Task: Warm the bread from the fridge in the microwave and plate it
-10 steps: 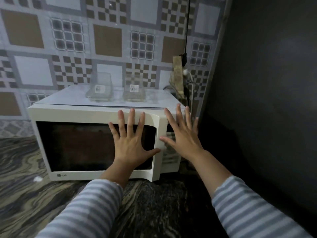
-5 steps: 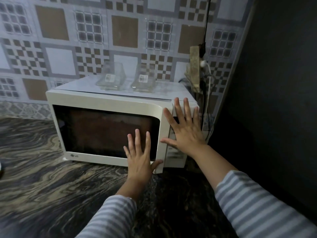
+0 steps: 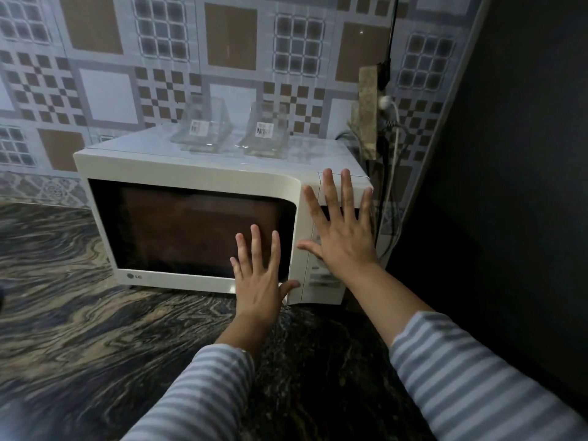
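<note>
So you've got both hands flat on the microwave (image 3: 203,198), which sits on the dark marbled tabletop (image 3: 79,313) against the tiled wall (image 3: 105,74). Your left hand (image 3: 259,281) is on the lower right corner of the door (image 3: 191,227), fingers (image 3: 256,243) straight and spread, thumb out at the door's edge. Your right hand (image 3: 342,237) covers the control panel (image 3: 321,281), fingers straight and apart too. Door looks closed, glass is dark, so can't tell where the bread is. Two clear glass dishes (image 3: 203,130) sit on top.
</note>
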Demonstrator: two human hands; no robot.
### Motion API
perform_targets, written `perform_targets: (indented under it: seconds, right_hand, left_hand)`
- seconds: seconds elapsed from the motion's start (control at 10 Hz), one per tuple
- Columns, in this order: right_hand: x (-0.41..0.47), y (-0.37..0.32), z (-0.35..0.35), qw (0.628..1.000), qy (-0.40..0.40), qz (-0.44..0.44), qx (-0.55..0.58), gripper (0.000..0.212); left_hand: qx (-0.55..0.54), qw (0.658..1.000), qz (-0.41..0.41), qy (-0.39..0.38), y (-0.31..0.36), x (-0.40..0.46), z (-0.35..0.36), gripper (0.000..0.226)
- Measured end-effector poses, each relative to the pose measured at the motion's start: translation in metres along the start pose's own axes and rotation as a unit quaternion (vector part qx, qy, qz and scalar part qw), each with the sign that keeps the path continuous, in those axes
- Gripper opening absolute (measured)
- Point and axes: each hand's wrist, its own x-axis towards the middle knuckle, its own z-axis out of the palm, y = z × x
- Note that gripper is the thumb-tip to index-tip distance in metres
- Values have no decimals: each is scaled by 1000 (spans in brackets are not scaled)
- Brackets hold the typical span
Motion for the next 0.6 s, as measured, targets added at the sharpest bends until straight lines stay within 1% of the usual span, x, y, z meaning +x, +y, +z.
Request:
perform_targets:
  seconds: [0.2, 0.3, 0.4, 0.5, 0.6]
  right_hand:
    - [1, 3, 6, 1000, 18, -11, -17, 111]
    - [2, 3, 4, 1000, -2, -10, -9, 109]
    - [1, 0, -3, 999, -37, -2, -6, 109]
    - [2, 0, -25, 995, -96, 7, 12, 102]
    - [-15, -8, -48, 983, -156, 27, 97, 85]
  left_hand:
    - [-4, 1000, -6, -30, -1, 1, -1, 105]
    - [-6, 998, -9, -65, 2, 2, -10, 103]
    - [31, 992, -16, -118, 5, 1, -25, 105]
    - [38, 989, -12, -145, 2, -2, -45, 105]
    - [68, 987, 18, -146, -4, -15, -70, 96]
